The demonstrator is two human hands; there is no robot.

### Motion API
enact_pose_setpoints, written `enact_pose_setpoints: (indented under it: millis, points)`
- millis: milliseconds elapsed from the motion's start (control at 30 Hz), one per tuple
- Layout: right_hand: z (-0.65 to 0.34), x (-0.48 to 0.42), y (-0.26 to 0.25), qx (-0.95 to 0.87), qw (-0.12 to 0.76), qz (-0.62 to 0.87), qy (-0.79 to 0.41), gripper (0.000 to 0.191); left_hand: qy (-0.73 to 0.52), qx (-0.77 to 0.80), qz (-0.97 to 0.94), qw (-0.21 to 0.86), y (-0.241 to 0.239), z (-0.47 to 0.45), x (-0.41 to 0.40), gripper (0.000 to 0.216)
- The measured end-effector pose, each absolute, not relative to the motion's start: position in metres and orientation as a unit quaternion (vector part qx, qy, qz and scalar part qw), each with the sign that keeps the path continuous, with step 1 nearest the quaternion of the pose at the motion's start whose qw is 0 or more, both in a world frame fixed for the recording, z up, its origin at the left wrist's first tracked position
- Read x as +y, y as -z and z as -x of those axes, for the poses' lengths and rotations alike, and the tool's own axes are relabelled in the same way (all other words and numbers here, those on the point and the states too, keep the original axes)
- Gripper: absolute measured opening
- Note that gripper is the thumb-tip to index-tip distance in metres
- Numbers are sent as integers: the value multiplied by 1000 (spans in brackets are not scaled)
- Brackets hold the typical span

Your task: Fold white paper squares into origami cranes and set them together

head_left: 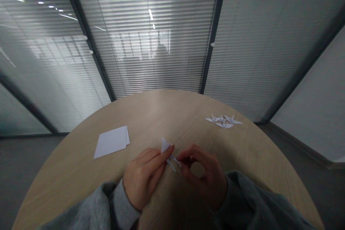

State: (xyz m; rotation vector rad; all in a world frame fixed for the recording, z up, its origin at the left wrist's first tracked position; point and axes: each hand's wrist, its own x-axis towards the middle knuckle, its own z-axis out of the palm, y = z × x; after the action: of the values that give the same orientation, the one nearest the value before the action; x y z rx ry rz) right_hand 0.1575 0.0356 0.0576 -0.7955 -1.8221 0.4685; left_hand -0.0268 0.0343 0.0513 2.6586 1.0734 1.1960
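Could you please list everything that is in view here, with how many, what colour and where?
folded paper piece: one, white, between the two hands
paper sheets: at least two, white, stacked on the table's left side
folded paper figures: several, overlapping so not countable, white, on the table's right side
table: one, light wood colour, under the papers
blinds: several panels, grey, beyond the table
frame bars: at least four, dark, between and beside the blinds
wall: one, pale grey, far right
floor: one, dark grey, around the table
sleeves: two, grey, at the wrists
left hand: one, bare, gripping the folded paper piece
right hand: one, bare, pinching its near end
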Motion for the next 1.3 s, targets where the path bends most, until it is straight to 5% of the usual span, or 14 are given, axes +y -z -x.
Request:
enact_pose_setpoints:
  millis: [633,900,1300]
  points:
    - [-158,42,-51,-665,433,336,-508,15,-368,344,-862,59,-49,29,36,39]
    - [-158,42,-53,-719,450,359,-389,6,-373,339,-861,68,-49,29,38,39]
    - [-158,39,-60,-727,405,410,-372,11,-358,341,-868,52,-48,30,39,38]
